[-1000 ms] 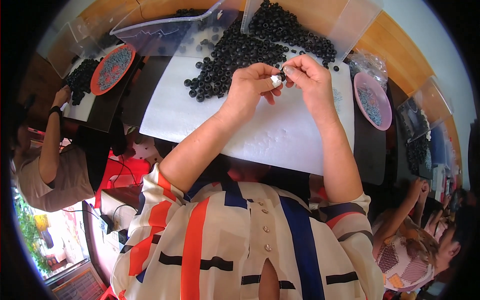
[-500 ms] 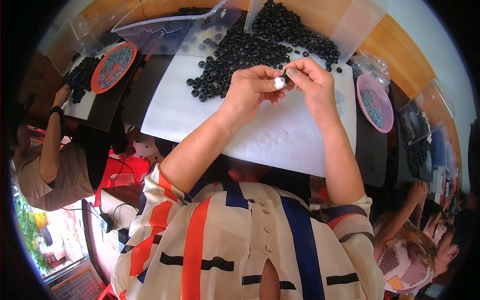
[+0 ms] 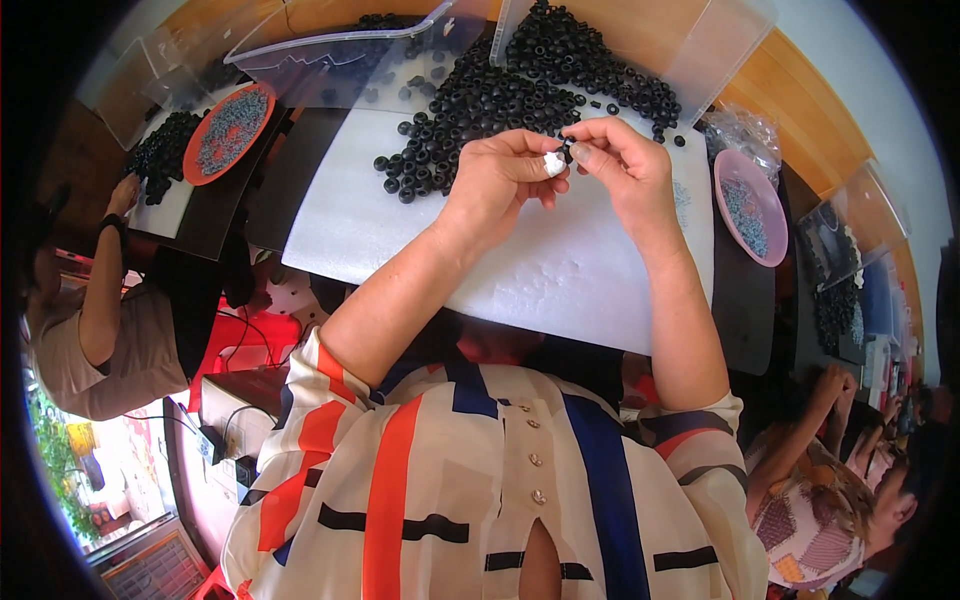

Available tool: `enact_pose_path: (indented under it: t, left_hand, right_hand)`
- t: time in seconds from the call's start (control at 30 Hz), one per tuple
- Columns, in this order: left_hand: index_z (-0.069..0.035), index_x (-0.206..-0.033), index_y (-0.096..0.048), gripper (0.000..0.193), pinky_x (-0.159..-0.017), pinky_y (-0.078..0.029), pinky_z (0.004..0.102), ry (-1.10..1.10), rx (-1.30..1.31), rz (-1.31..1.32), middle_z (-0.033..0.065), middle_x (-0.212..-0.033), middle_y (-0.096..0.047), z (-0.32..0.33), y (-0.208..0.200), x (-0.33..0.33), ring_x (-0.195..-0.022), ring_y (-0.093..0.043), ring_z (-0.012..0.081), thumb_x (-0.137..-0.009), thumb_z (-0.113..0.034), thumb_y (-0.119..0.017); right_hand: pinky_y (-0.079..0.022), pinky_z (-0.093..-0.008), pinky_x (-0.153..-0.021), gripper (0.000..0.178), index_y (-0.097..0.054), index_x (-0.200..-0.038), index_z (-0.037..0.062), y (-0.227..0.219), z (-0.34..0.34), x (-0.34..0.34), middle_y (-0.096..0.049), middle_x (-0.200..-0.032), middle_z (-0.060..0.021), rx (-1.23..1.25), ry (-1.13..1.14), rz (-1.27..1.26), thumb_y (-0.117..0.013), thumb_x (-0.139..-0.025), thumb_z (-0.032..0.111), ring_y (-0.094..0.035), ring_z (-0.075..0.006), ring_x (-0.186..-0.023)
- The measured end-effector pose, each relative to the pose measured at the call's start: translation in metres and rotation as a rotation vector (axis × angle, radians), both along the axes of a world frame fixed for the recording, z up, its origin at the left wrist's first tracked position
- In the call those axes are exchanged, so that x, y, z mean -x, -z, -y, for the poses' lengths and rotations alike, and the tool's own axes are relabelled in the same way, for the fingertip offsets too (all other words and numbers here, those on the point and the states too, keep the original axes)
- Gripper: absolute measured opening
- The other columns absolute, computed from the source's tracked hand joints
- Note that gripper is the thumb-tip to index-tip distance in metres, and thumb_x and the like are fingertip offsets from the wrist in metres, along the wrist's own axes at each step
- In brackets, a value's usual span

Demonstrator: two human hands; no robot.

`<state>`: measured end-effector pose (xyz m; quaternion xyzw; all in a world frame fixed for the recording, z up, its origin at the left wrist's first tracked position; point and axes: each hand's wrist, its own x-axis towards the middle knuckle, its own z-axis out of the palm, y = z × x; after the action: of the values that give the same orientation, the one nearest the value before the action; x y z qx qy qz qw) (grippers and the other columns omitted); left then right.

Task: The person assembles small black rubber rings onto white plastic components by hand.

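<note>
Small black part (image 3: 566, 151), partly hidden, pinched between fingertips of left hand (image 3: 500, 178) and right hand (image 3: 632, 165), both nearly closed, over white foam sheet (image 3: 350, 210), nearer its right edge.

This looks like a workshop: round black plastic parts (image 3: 478, 108) lie heaped just beyond the grip, small grey pieces (image 3: 744, 217) fill a pink oval plastic dish (image 3: 736, 164) right of it, co-workers (image 3: 130, 350) flank it.
</note>
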<state>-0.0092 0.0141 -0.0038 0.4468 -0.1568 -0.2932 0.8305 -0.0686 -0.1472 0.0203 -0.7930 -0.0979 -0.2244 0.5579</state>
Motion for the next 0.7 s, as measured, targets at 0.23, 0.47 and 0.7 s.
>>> enact_pose_path:
  t: [0.23, 0.47, 0.7]
  left_hand:
    - [0.006, -0.098, -0.062, 0.011, -0.057, -0.051, 0.0304, -0.002, 0.009, -0.01, 0.0143, -0.085, -0.067, 0.001, -0.002, 0.0, -0.072, -0.065, 0.021, -0.088, 0.002, -0.063]
    - [0.007, -0.1, -0.063, 0.013, -0.058, -0.051, 0.0305, -0.019, -0.003, -0.025, 0.014, -0.084, -0.067, 0.001, -0.002, 0.0, -0.072, -0.065, 0.021, -0.088, 0.0, -0.064]
    - [0.004, -0.102, -0.064, 0.014, -0.061, -0.051, 0.0306, -0.009, -0.036, 0.016, 0.0125, -0.088, -0.068, 0.001, 0.002, -0.001, -0.076, -0.067, 0.0213, -0.09, -0.002, -0.062]
  right_hand:
    - [-0.05, -0.0235, -0.069, 0.011, -0.065, -0.097, -0.0009, -0.002, -0.001, 0.002, -0.065, -0.08, -0.0023, 0.056, 0.026, 0.036, -0.064, -0.087, -0.001, -0.062, -0.0092, -0.074]
    - [-0.046, -0.0231, -0.066, 0.011, -0.065, -0.094, 0.0017, -0.013, 0.004, 0.005, -0.065, -0.08, -0.0025, -0.254, 0.1, -0.043, -0.066, -0.085, 0.006, -0.061, -0.0097, -0.072]
    - [-0.044, -0.0227, -0.065, 0.013, -0.068, -0.096, 0.0027, -0.01, 0.007, 0.003, -0.065, -0.08, -0.0015, -0.306, 0.065, -0.093, -0.066, -0.085, 0.01, -0.059, -0.0089, -0.072]
